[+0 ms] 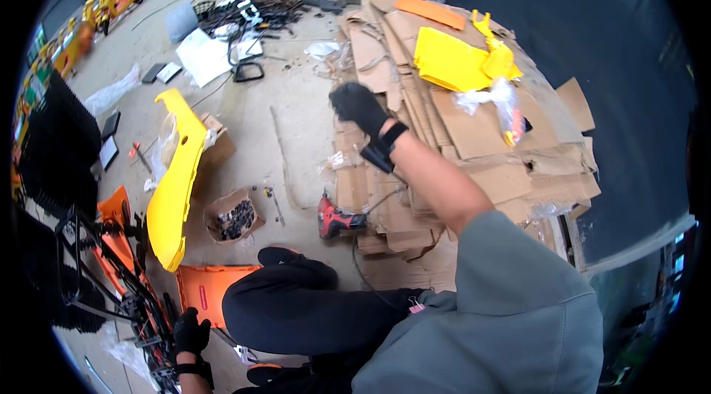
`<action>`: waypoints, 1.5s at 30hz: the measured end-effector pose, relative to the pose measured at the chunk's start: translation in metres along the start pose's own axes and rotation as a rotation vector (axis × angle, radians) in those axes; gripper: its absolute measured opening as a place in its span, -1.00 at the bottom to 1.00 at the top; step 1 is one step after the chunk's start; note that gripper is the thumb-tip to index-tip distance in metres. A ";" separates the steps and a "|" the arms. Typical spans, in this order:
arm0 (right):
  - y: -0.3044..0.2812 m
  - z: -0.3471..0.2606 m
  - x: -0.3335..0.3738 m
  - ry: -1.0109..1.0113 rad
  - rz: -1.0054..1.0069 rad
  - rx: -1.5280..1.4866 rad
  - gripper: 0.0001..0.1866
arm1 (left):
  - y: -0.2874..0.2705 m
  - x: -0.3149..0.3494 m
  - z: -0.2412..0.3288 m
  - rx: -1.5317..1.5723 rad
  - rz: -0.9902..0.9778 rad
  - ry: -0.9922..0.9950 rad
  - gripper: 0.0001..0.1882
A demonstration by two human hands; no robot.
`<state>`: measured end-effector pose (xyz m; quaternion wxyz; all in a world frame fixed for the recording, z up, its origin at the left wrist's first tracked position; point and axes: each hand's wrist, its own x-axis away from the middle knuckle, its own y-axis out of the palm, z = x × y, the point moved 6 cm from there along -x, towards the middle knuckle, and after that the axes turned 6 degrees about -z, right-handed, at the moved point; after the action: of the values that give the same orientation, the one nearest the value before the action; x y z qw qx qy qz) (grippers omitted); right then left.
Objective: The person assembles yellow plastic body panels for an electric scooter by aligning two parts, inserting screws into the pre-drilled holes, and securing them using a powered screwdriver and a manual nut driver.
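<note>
My right hand (359, 107), in a black glove with a black strap and device at the wrist, is raised beside the cardboard stack. Its fingers are curled; whatever may be in them is hidden. My left hand (191, 333), also black-gloved, is low by the near end of an orange panel (200, 292), next to the dark vehicle frame (141, 312). Its fingers blend into the dark parts, so its grip is unclear. A curved yellow panel (176, 179) stands upright beyond the orange one. On the floor below my right hand sits a red and black power drill (337, 218).
Flattened cardboard (481, 135) is stacked at right, bearing yellow parts (459, 61) and an orange strip (429, 12). An open box of small dark hardware (234, 218) stands near my foot. Black crates (63, 142) rise at left. Metal scrap (252, 16) lies farther off.
</note>
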<state>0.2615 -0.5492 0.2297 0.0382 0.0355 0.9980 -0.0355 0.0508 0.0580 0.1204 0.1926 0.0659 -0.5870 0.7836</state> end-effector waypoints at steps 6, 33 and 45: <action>-0.076 -0.137 0.013 -0.137 0.563 1.237 -0.40 | -0.015 0.010 0.003 -0.104 0.023 -0.017 -0.62; -0.039 -0.100 0.001 -0.153 0.318 1.131 -0.63 | -0.010 0.019 -0.008 -0.085 0.001 -0.068 -0.63; 0.073 -0.085 0.115 -0.473 0.368 0.936 -0.62 | -0.063 0.012 0.046 0.172 0.189 -0.002 -0.58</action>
<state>0.1467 -0.4627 0.2999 0.2470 0.2135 0.8172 -0.4750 0.0586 0.0318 0.1949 0.1109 0.0274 -0.5213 0.8457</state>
